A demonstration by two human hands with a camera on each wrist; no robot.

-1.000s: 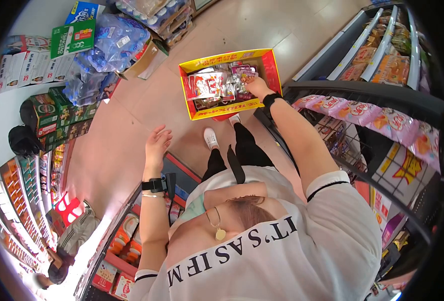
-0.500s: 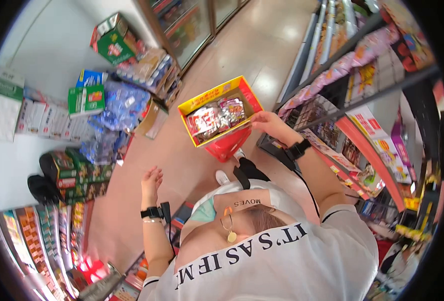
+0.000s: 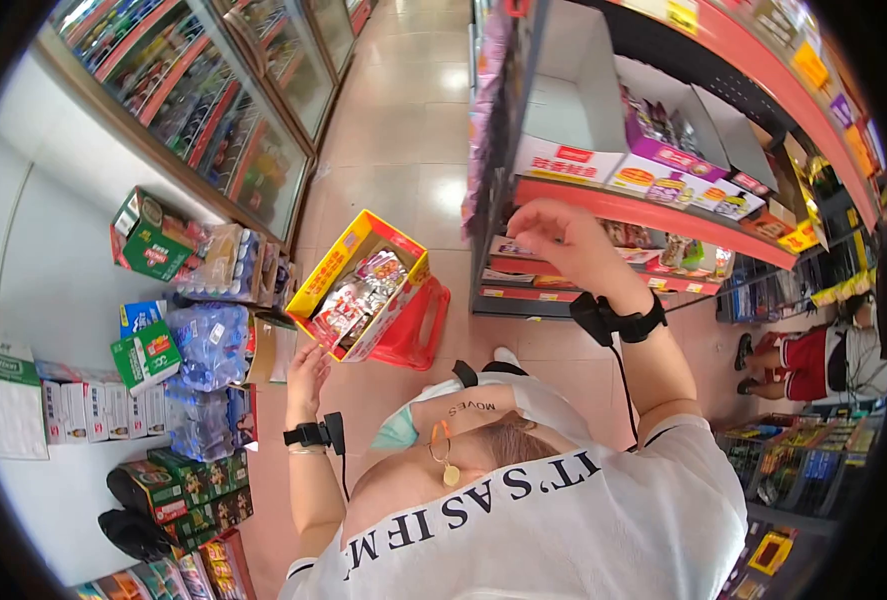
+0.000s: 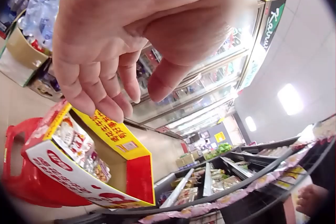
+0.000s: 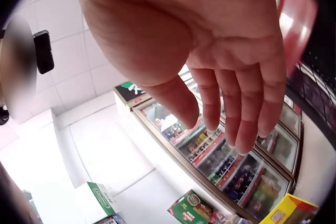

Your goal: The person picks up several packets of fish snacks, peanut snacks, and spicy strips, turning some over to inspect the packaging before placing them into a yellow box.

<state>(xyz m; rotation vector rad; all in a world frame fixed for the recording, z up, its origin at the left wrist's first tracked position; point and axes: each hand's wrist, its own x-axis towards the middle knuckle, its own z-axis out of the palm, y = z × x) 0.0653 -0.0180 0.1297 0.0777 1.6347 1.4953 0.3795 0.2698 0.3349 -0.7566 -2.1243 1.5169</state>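
Observation:
A yellow and red cardboard box (image 3: 332, 262) sits on a red plastic stool (image 3: 418, 330), with silvery snack packets (image 3: 351, 302) inside. My left hand (image 3: 308, 382) is at the box's near left corner, its fingers loosely bent and holding nothing. In the left wrist view its fingertips overlap the yellow wall of the box (image 4: 113, 132). Raised to the right, my right hand (image 3: 563, 240) hangs in front of the shelf rack, apart from the box. The right wrist view shows its palm bare and its fingers (image 5: 247, 108) relaxed.
Shelves (image 3: 653, 222) with display cartons (image 3: 568, 165) stand close on the right. Bottled water packs (image 3: 206, 345) and drink cartons (image 3: 188, 495) line the left wall. Glass-door fridges (image 3: 253, 130) run along the aisle. A person in red shorts (image 3: 801, 365) is at the far right.
My view has turned right, so the box now appears further left. My right hand has come away from the box, up to the shelf. My left hand is now beside the box's corner.

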